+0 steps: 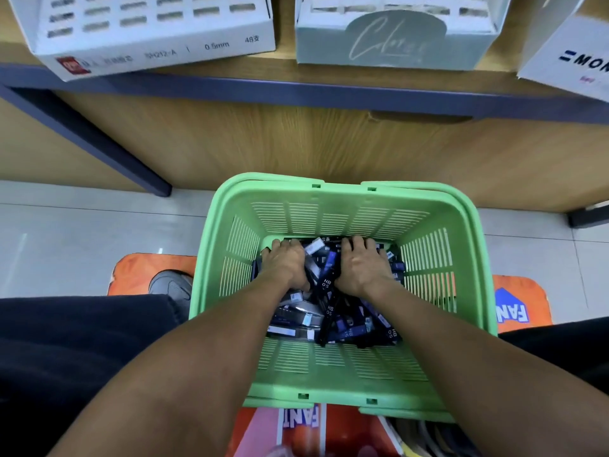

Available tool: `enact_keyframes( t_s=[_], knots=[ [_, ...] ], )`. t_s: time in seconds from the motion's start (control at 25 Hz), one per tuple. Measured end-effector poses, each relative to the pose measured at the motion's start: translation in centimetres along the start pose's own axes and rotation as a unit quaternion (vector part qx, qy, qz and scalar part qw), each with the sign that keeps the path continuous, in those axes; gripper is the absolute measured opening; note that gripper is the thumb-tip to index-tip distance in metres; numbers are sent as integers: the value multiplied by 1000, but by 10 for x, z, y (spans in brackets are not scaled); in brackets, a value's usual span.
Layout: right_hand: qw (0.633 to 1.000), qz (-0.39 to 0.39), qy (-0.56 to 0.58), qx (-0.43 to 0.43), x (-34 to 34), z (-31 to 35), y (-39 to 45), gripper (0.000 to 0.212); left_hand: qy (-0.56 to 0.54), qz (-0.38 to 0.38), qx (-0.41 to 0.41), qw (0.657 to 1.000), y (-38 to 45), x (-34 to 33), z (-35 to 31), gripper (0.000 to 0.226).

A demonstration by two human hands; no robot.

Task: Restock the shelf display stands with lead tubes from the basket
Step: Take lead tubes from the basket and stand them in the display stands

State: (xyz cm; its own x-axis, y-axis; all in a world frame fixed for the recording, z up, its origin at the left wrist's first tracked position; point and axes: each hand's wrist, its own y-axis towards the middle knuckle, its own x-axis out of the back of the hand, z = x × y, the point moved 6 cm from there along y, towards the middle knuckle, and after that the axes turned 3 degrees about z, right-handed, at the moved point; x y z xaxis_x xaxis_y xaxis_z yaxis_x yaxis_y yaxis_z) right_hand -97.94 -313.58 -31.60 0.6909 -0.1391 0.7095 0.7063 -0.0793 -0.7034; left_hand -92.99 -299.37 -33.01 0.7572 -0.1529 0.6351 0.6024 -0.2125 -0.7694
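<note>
Down in the green slatted plastic basket (333, 206), my left hand (286, 263) and right hand (364, 267) dig, fingers curled, into dark lead tubes (329, 308); whether either actually grips any, I cannot tell. Gathering step, I judge; next, lift a bunch to the white slotted cardboard display stand (158, 37).

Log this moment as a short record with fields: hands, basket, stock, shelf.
hands: left hand and right hand both down in the pile, fingers curled into the tubes
basket: green basket on the floor
stock: dark lead tubes heaped loose
shelf: white display stand and pale blue display stand above
</note>
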Motion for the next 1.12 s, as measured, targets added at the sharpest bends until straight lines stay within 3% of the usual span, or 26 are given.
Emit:
enact_keyframes(
  t_s=[0.12, 0.32, 0.4, 0.48, 0.6, 0.68, 0.84, 0.96, 1.12],
  knots=[
    [998, 53, -20, 4, 2, 5, 3, 77, 3, 23, -9, 1000, 2, -6, -1, 56],
    [996, 79, 6, 26, 0, 9, 5, 65, -87, 86, -49, 991, 0, -10, -18, 65],
    [993, 102, 44, 27, 1, 6, 8, 46, -120, 124, -37, 984, 3, -15, -17, 54],
    [988, 119, 99, 20, 2, 0, 11, 10, -119, 137, -38, 983, 2, -16, -18, 47],
    [975, 132, 177, 8, 2, -5, 9, 2, -93, 107, -62, 988, -1, -9, -22, 40],
    [963, 132, 234, 6, 2, -9, 5, 15, -95, 87, -77, 989, -4, -8, -23, 37],
    [936, 120, 330, 2, 14, -27, -10, 64, -186, 115, -91, 971, -19, -3, -18, 37],
    [912, 104, 396, 10, 35, -33, -31, 68, -312, 118, -99, 937, -41, 24, -14, 32],
    [899, 95, 424, 59, 64, -23, -55, 95, -383, 134, -131, 905, -67, 52, -11, 31]
  ],
)
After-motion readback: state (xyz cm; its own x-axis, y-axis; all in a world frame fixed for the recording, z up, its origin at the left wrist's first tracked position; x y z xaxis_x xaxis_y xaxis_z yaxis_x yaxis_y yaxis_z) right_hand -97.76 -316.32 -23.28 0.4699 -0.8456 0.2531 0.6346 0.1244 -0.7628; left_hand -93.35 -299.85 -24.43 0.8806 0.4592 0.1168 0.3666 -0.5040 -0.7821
